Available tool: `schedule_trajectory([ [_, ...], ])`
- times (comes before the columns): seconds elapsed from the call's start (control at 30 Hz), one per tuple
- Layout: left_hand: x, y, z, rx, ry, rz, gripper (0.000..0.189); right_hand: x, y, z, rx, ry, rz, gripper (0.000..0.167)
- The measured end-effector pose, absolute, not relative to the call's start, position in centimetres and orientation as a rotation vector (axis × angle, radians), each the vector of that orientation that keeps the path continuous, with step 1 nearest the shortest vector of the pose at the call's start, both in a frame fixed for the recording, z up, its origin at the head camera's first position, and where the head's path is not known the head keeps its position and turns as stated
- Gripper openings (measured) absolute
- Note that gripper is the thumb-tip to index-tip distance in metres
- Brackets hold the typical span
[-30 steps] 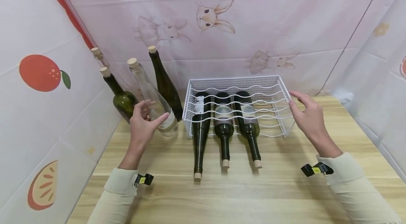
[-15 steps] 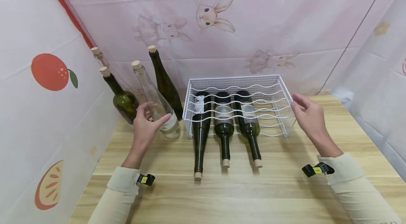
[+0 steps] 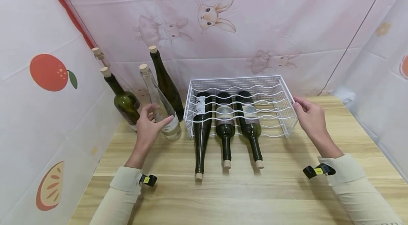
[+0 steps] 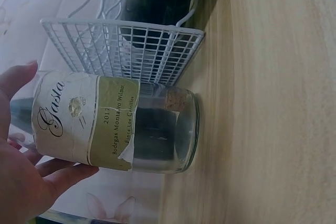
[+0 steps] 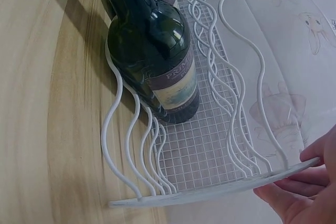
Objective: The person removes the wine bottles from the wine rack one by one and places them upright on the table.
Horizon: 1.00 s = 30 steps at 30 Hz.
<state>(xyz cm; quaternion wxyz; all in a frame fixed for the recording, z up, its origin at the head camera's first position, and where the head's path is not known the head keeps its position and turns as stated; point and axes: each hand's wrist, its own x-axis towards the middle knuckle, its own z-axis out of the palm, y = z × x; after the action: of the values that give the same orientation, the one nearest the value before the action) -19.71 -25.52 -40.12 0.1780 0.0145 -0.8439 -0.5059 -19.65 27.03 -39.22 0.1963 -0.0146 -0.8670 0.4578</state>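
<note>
My left hand [image 3: 147, 127] holds a clear glass bottle [image 3: 155, 92], corked and upright, tilting slightly in the head view. In the left wrist view, fingers and thumb lie on opposite sides of the bottle, near its cream and olive label [image 4: 110, 121]. My right hand [image 3: 312, 122] pinches the right side edge of a white wire wine rack [image 3: 236, 78]; in the right wrist view, thumb and fingers close on its rim [image 5: 210, 190]. Three dark corked bottles lie in the rack: a slender one [image 3: 200, 140], a middle one [image 3: 225, 131] and a right one [image 3: 250, 129], necks toward me.
Left of the rack stand a tall dark green bottle [image 3: 165, 85], a shorter green bottle [image 3: 122, 99] and a clear corked bottle [image 3: 100, 57] by the corner. Printed sheets wall the wooden table [image 3: 236, 196] at the back and sides. The rack's right-hand slots hold no bottle.
My left hand and the clear bottle have shifted a little to the right, closer to the rack. My right hand has settled onto the rack's edge. The three lying bottles stay put.
</note>
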Motion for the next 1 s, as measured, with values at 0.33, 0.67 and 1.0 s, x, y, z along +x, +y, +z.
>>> schedule_trajectory([
  [0.33,-19.9,-25.7,-40.2,0.043,-2.375,-1.444,0.082,-19.6,27.3,-39.4,-0.034,-2.447,1.316,0.045],
  [0.67,-20.1,-25.9,-40.4,0.041,-2.410,-1.448,0.083,-19.8,27.5,-39.4,-0.031,-2.475,1.331,0.043],
  [1.0,-19.6,-25.4,-39.4,0.103,-2.486,-1.428,0.095,-19.9,27.6,-39.6,-0.045,-2.491,1.332,0.045],
])
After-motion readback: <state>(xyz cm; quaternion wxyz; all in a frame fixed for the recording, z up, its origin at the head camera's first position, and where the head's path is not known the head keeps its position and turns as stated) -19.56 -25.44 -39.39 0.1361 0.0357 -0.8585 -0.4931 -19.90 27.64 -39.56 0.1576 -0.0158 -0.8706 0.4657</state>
